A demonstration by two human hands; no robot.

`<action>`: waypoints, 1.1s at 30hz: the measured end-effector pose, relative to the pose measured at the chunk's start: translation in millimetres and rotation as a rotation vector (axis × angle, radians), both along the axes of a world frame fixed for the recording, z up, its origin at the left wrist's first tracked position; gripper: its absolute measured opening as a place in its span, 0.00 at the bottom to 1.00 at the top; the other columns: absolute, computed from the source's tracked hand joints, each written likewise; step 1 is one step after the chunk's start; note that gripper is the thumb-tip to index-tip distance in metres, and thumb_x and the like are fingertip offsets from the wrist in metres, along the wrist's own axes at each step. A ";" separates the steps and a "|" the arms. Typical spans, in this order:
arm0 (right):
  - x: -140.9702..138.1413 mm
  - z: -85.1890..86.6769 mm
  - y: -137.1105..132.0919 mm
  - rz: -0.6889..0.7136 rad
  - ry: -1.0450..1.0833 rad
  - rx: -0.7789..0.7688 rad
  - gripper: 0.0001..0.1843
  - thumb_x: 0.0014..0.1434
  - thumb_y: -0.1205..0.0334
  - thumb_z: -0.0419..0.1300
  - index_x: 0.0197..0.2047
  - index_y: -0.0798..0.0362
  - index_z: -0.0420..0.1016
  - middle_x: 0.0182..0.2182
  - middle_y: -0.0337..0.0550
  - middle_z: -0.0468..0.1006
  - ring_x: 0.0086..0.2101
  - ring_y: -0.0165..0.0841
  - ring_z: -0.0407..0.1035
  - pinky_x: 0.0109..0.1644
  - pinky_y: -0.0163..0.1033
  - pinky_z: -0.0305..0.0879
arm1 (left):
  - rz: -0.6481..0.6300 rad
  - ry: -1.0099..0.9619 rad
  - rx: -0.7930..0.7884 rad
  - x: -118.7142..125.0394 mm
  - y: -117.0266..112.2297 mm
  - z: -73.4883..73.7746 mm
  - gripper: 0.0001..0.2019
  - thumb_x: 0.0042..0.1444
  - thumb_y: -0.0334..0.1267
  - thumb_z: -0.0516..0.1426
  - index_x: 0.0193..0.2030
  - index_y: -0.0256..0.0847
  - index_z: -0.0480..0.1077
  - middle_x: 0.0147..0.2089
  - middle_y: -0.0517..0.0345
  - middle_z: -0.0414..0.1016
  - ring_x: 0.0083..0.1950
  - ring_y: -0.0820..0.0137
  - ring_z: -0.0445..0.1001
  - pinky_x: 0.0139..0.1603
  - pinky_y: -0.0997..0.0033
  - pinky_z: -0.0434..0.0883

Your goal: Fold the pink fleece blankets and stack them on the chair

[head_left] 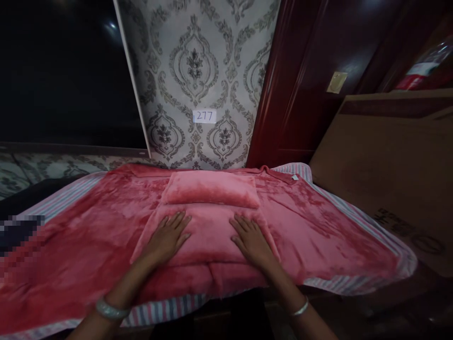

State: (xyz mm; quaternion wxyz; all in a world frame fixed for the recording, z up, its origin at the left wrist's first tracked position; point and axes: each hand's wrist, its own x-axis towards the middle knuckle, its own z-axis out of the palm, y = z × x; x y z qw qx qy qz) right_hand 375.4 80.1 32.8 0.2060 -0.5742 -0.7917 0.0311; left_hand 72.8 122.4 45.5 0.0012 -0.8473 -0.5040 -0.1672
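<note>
My left hand (169, 238) lies flat with fingers apart on the left side of a pink plush cushion-like piece (208, 236). My right hand (250, 238) rests the same way on its right side. Behind the fingertips, a puffier pink section (212, 189) forms a raised band; I cannot tell whether it is a fold of the same piece or a separate one. Beneath everything spreads a red-pink plush blanket (318, 231). Neither hand grips anything.
A striped cloth (170, 309) shows around the blanket's edges. A large cardboard box (385, 156) stands at the right, with a bottle (424, 68) behind it. A dark screen (67, 71) is at the left, and a paper marked 277 (204, 116) is on the patterned wall.
</note>
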 end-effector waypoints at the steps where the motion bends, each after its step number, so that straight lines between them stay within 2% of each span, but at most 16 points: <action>1: 1.8 -5.7 -1.0 -0.014 -0.023 -0.022 0.29 0.68 0.54 0.53 0.70 0.48 0.63 0.70 0.48 0.59 0.68 0.47 0.53 0.69 0.60 0.50 | 0.014 0.051 0.004 -2.6 0.0 -8.7 0.28 0.66 0.49 0.47 0.69 0.42 0.64 0.72 0.45 0.62 0.73 0.54 0.59 0.71 0.44 0.56; 3: 4.9 -13.0 -3.2 -0.024 -0.036 -0.036 0.29 0.68 0.54 0.52 0.71 0.46 0.61 0.71 0.46 0.57 0.69 0.46 0.51 0.71 0.60 0.46 | 0.025 0.108 0.023 -8.5 -0.9 -21.0 0.28 0.68 0.50 0.45 0.72 0.43 0.59 0.74 0.46 0.58 0.75 0.57 0.55 0.72 0.46 0.54; 5: 6.0 -15.6 -4.1 -0.025 -0.032 -0.031 0.29 0.69 0.54 0.52 0.71 0.46 0.61 0.71 0.45 0.58 0.70 0.45 0.50 0.71 0.60 0.45 | 0.026 0.117 0.035 -12.0 -2.3 -25.1 0.28 0.68 0.50 0.45 0.72 0.44 0.58 0.74 0.46 0.57 0.75 0.58 0.54 0.72 0.47 0.54; 8: 4.9 -16.6 -3.2 -0.025 -0.019 -0.019 0.28 0.69 0.55 0.52 0.70 0.46 0.61 0.71 0.45 0.57 0.70 0.45 0.50 0.71 0.59 0.45 | 0.009 0.070 0.028 -10.9 -1.8 -14.5 0.26 0.67 0.49 0.48 0.68 0.42 0.65 0.71 0.44 0.62 0.72 0.56 0.60 0.70 0.47 0.58; 11: 3.6 -18.5 -2.3 -0.027 -0.010 -0.013 0.28 0.68 0.55 0.52 0.70 0.46 0.62 0.71 0.44 0.57 0.70 0.45 0.49 0.71 0.60 0.45 | 0.000 -0.055 -0.006 -2.3 8.3 16.0 0.20 0.66 0.44 0.49 0.54 0.39 0.77 0.58 0.43 0.77 0.59 0.56 0.75 0.60 0.55 0.69; 13: 3.2 -19.7 -2.3 -0.024 -0.004 -0.009 0.28 0.68 0.55 0.53 0.70 0.47 0.62 0.71 0.44 0.58 0.70 0.45 0.50 0.71 0.59 0.46 | 0.022 -0.144 0.012 9.0 24.2 43.6 0.19 0.66 0.41 0.47 0.48 0.38 0.78 0.50 0.44 0.81 0.52 0.59 0.78 0.54 0.60 0.72; 16: 2.8 -19.2 -2.7 -0.021 0.009 0.010 0.28 0.68 0.54 0.53 0.70 0.47 0.63 0.70 0.45 0.58 0.69 0.45 0.51 0.71 0.60 0.46 | -0.003 -0.177 0.128 34.3 61.9 82.5 0.19 0.66 0.41 0.49 0.55 0.36 0.74 0.56 0.46 0.78 0.57 0.60 0.75 0.59 0.61 0.69; 19: 1.8 -15.5 -3.5 -0.025 0.015 0.004 0.28 0.68 0.54 0.53 0.70 0.46 0.63 0.70 0.45 0.59 0.69 0.45 0.51 0.71 0.60 0.45 | -0.036 -0.073 0.115 64.8 105.6 105.2 0.22 0.67 0.40 0.48 0.63 0.35 0.66 0.64 0.44 0.71 0.64 0.61 0.70 0.64 0.62 0.65; 22: 0.8 -11.1 -4.1 -0.024 0.014 -0.012 0.29 0.67 0.54 0.54 0.70 0.45 0.62 0.70 0.44 0.58 0.69 0.46 0.51 0.71 0.60 0.46 | -0.034 0.046 0.036 91.2 140.0 110.4 0.22 0.67 0.41 0.47 0.64 0.34 0.65 0.65 0.41 0.71 0.64 0.60 0.70 0.63 0.61 0.65; 26: 1.2 -9.5 -3.9 -0.025 0.032 0.008 0.29 0.67 0.55 0.55 0.70 0.45 0.62 0.70 0.43 0.59 0.69 0.45 0.51 0.71 0.59 0.47 | -0.010 0.115 -0.010 109.4 163.4 106.8 0.23 0.68 0.47 0.47 0.61 0.36 0.69 0.61 0.41 0.74 0.61 0.55 0.73 0.61 0.55 0.66; 30: 2.2 -10.1 -4.4 -0.025 0.071 0.001 0.29 0.68 0.53 0.54 0.70 0.44 0.62 0.70 0.40 0.58 0.69 0.43 0.51 0.72 0.56 0.46 | 0.029 0.170 0.006 112.9 164.1 111.9 0.21 0.65 0.46 0.51 0.58 0.35 0.71 0.58 0.39 0.76 0.58 0.54 0.75 0.57 0.58 0.69; 33: 1.8 -8.4 -5.4 -0.031 0.083 -0.011 0.28 0.67 0.54 0.55 0.70 0.45 0.63 0.70 0.40 0.59 0.69 0.43 0.51 0.72 0.57 0.46 | 0.021 0.208 0.048 111.0 148.4 122.4 0.17 0.63 0.41 0.54 0.54 0.35 0.73 0.56 0.39 0.77 0.57 0.54 0.74 0.56 0.59 0.68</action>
